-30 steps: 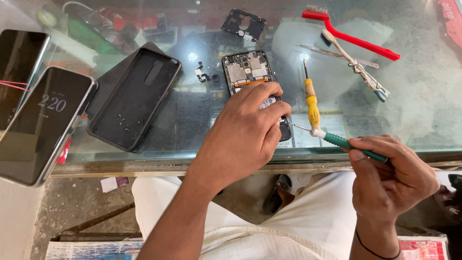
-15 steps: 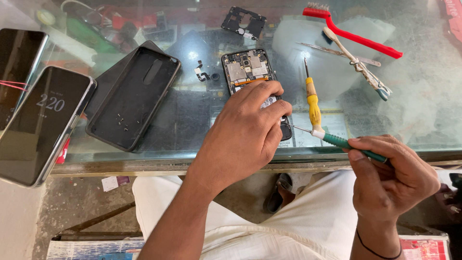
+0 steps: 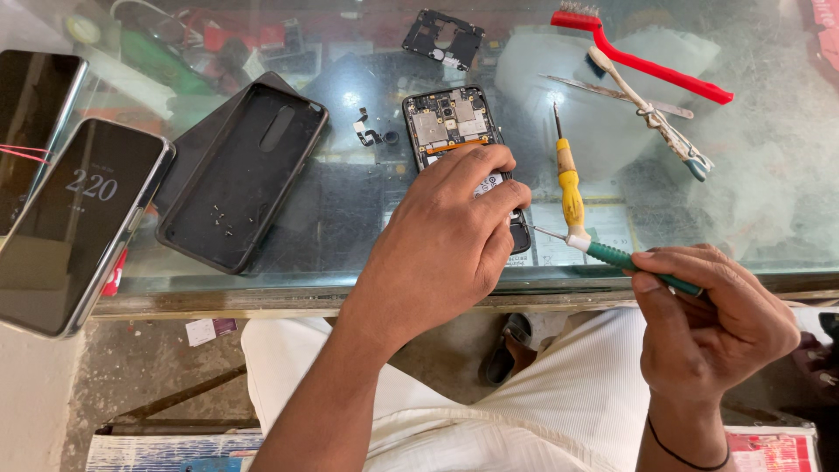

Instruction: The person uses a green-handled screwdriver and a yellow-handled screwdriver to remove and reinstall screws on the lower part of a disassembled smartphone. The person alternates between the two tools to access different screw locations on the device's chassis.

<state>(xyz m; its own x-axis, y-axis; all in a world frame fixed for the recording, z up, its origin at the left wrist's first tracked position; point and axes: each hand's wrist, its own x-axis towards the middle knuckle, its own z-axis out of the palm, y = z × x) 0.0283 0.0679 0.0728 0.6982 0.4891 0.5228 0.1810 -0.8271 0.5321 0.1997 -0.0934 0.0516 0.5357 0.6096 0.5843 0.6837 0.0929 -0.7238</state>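
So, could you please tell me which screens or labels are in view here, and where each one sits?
Lit phone screen: far left, tilted, dark with pale figures.
Dark phone screen: left edge behind it, black, unlit.
White label: on the opened phone, mostly under the left hand.
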